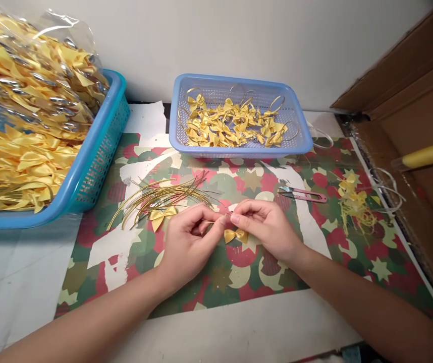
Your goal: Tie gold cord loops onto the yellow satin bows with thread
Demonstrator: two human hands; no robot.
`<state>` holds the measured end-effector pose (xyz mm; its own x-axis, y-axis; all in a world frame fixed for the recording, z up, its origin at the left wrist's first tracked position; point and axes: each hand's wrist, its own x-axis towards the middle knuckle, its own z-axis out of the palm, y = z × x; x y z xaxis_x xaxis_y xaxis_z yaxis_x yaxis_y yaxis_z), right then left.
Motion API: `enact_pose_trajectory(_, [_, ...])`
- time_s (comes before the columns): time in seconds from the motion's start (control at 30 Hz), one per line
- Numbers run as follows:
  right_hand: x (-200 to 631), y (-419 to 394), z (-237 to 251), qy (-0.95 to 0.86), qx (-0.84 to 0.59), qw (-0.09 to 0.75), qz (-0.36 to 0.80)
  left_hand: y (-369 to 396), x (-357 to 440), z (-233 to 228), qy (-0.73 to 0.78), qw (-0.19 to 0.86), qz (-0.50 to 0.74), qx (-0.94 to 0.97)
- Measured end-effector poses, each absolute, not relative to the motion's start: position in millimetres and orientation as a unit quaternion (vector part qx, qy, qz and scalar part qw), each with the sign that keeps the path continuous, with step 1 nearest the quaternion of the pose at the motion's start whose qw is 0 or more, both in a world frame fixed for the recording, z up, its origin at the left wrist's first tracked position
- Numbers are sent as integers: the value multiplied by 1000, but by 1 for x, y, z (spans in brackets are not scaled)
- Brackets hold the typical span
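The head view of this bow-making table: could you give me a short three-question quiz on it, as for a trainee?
1. True or false: the pink-handled thread snips are held in the right hand.
2. Which holds the loose finished bows: A) the pale blue plastic basket at the back, B) the brown cardboard box?
3. What lies left of the left hand, beside the bundle of gold cords?

Key: 1. False, they lie on the patterned paper. 2. A. 3. A small yellow satin bow.
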<state>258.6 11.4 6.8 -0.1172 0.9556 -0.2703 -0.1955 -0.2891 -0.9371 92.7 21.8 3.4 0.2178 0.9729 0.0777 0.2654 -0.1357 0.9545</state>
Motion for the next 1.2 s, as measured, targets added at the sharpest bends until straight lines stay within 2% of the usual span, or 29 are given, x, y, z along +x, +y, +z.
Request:
enact_pose_trajectory(0.3, [255,8,0,-390,-513,479,596,23,94,5,494,459,388,628])
enact_pose_trajectory(0.7, [255,7,-3,-392,-508,481,598,23,93,5,504,492,368,607])
enact_pose_trajectory(1.2, [255,7,0,-377,-518,470,607,23,95,5,505,461,381,623])
